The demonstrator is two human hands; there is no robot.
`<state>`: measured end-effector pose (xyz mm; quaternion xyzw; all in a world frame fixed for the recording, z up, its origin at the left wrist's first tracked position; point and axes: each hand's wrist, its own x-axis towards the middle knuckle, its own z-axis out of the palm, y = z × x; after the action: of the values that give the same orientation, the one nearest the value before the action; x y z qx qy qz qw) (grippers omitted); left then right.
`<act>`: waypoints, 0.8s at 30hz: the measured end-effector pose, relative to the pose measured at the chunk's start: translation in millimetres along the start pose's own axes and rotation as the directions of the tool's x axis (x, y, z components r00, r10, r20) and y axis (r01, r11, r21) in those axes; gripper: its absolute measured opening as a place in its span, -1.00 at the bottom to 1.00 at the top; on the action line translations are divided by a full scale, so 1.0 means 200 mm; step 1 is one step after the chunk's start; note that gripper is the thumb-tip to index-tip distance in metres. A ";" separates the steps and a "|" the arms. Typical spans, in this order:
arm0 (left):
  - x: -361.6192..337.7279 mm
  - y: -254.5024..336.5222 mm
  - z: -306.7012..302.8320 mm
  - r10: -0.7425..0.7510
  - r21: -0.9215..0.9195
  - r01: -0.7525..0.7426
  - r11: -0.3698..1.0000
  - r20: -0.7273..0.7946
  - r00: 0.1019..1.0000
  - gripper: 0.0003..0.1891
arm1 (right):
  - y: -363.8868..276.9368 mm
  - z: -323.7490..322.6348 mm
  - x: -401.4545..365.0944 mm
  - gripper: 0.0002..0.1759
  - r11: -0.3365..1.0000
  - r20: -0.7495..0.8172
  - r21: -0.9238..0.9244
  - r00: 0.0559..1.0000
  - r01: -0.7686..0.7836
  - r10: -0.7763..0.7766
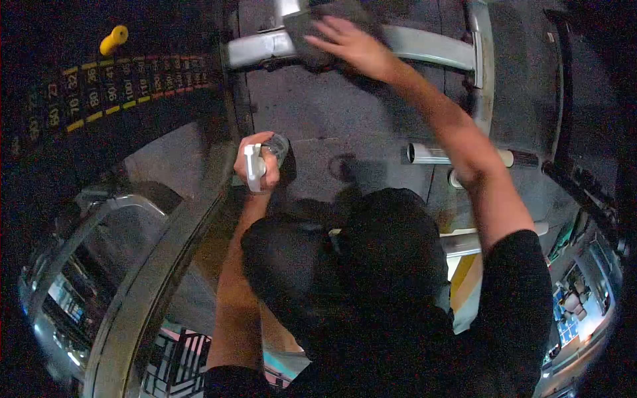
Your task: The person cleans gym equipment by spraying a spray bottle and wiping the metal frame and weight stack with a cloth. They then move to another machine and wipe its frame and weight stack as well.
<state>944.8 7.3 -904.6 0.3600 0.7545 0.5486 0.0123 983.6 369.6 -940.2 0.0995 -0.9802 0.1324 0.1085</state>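
My left hand (264, 166) is closed around a spray bottle (277, 147) with a white trigger head and a clear body, held over the dark floor. Reaching far forward, my right hand (352, 48) is smeared by motion. Its fingers are stretched out and lie over a dark, flat, soft-edged piece (312, 33) at the middle of a silver crossbar (431, 50); whether this is a pad or a cloth I cannot tell.
On the left stands a weight stack (109, 89) with numbered plates and a yellow pin knob (114, 40). A long metal rail (142, 292) runs up the left side. Silver foot tubes (428, 154) stick out at the right. My dark-clothed knees (395, 245) fill the lower middle.
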 end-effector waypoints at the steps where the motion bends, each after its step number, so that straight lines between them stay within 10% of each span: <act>1: 0.01 0.00 -0.01 0.034 -0.009 -0.034 0.999 0.008 0.999 -0.32 | -0.02 0.03 0.08 0.03 1.000 0.090 0.003 0.996 0.003 -0.004; 3: -0.03 0.00 -0.02 0.061 -0.034 -0.060 0.998 0.019 0.998 -0.29 | 0.02 0.02 0.04 -0.19 0.998 0.062 -0.026 0.996 0.058 -0.056; 5: -0.05 -0.02 0.00 -0.138 0.085 0.137 0.987 0.000 0.990 -0.28 | 0.10 -0.01 0.00 0.13 0.993 0.054 -0.054 0.994 0.102 -0.099; 8: -0.04 0.02 0.01 -0.183 0.059 0.183 0.981 -0.004 0.983 -0.30 | 0.26 -0.23 -0.38 -0.02 0.993 0.030 0.082 0.996 -0.088 0.086; 10: -0.03 0.01 0.01 -0.111 -0.040 0.110 0.993 -0.026 0.993 -0.42 | 0.51 -0.33 -0.78 -0.02 0.964 0.097 -0.234 0.983 -0.129 0.155; 14: -0.04 -0.01 0.00 -0.090 -0.004 0.090 0.996 -0.046 0.995 -0.50 | 0.51 -0.65 -1.04 -0.15 0.900 0.195 -0.211 0.885 -0.382 0.422; 21: -0.04 0.09 -0.05 -0.377 -0.031 0.380 0.925 0.058 0.924 -0.71 | 0.09 -0.20 -0.27 -0.07 0.993 0.114 -0.079 0.989 -0.082 0.090; 22: 0.01 0.02 -0.02 -0.004 0.012 0.003 1.000 0.017 1.000 -0.71 | -0.03 -0.14 -0.05 -0.07 0.999 0.116 -0.048 0.993 -0.015 0.021; 24: 0.02 0.06 -0.02 -0.086 0.071 0.086 0.994 0.011 0.996 -0.72 | -0.21 0.06 0.30 -0.06 0.998 -0.035 0.010 0.997 0.066 -0.065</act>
<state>947.0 8.1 -892.3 0.3312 0.7880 0.5183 0.0284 932.5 315.4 -927.4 0.1299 -0.9737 0.1358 0.1290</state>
